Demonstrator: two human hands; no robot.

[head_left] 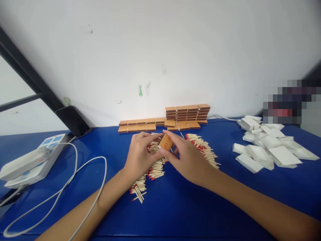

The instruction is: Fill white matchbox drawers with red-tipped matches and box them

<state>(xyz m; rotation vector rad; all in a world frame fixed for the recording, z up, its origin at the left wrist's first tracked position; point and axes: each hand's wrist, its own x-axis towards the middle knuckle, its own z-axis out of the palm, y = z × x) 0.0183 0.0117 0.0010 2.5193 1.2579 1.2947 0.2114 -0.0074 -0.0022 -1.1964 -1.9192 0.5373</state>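
Blue tabletop [190, 207], white wall [155, 50] (scuffed): left hand [139, 150] and right hand [187, 156] pinch a matchbox [166, 142].

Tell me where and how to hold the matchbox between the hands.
I'd pinch the matchbox by its narrow edges, left hand coming from the left, right hand from the right: it is small and flat, its printed broad face turned up.

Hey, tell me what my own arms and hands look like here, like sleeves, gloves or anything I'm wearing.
Your left hand and right hand are bare, with no gloves and no rings that I can see. Your left forearm and right forearm show no sleeves, watch or bracelet. A thin white cable crosses in front of the left forearm.
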